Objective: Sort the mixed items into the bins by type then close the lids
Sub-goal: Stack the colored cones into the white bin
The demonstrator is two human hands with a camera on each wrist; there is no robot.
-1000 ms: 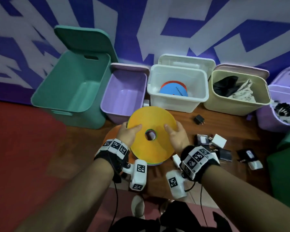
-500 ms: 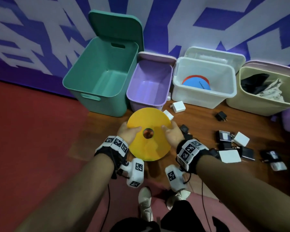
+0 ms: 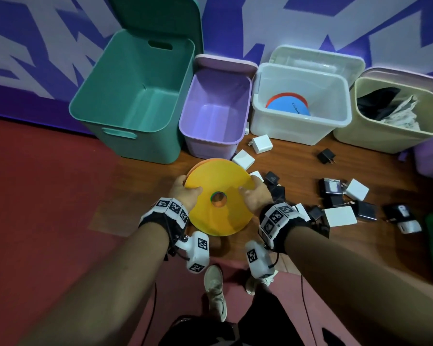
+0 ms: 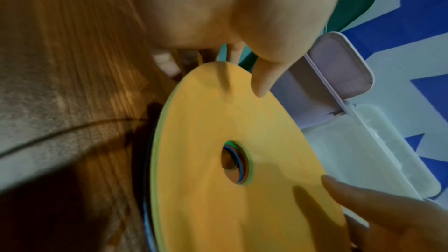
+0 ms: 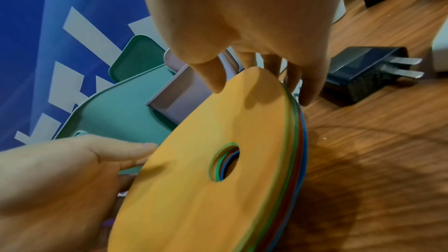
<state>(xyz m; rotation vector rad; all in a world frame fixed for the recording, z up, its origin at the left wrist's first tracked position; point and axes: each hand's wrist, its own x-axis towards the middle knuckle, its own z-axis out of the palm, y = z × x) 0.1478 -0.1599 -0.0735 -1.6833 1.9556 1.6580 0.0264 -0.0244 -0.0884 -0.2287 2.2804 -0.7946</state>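
A stack of flat discs (image 3: pixel 210 221), yellow on top with green, red and blue edges below (image 5: pixel 294 141), is held level above the wooden floor in front of the purple bin (image 3: pixel 210 143). My left hand (image 3: pixel 185 193) grips its left edge, thumb on top (image 4: pixel 261 87), fingers beneath. On the opposite edge my right hand (image 3: pixel 255 198) grips the same way, thumb on top (image 5: pixel 213 79). The clear white bin (image 3: pixel 298 133) holds blue and red discs (image 3: pixel 288 108).
An open green bin (image 3: pixel 125 78) stands far left and a beige bin (image 3: pixel 385 138) with clothes (image 3: pixel 385 103) to the right. White chargers (image 3: pixel 261 144) and black chargers (image 3: pixel 326 156) lie scattered on the floor right of the stack. All lids lean open against the wall.
Both hands keep their grip on the stack, which now sits lower and farther from the head camera, in front of the purple bin. The head view has swung left.
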